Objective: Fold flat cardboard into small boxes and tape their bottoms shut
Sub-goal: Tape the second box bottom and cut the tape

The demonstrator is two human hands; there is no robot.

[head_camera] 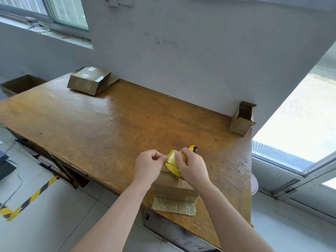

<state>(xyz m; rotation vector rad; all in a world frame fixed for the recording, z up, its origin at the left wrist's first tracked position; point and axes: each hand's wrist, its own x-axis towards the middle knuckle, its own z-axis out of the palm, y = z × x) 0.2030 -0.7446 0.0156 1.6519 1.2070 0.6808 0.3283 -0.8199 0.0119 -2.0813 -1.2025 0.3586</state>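
My right hand (193, 167) grips the yellow tape roll (171, 159), its fingers curled round the roll's far side; my left hand (148, 165) meets it from the other side, thumb and forefinger pinched together at the roll's rim; the roll is held just above the small box (173, 187), which stands on the near edge of the counter (109, 124) under both my hands; a shiny taped flap (174, 206) of that box lies flat toward me, reaching past the counter's edge; a yellow knife (193, 148) lies on the counter just behind my right hand; a taped box (88, 80) lies on its side at the far left corner by the wall; an upright open box (242, 118) stands at the far right corner; a larger open carton (21, 84) sits beyond the counter's left end
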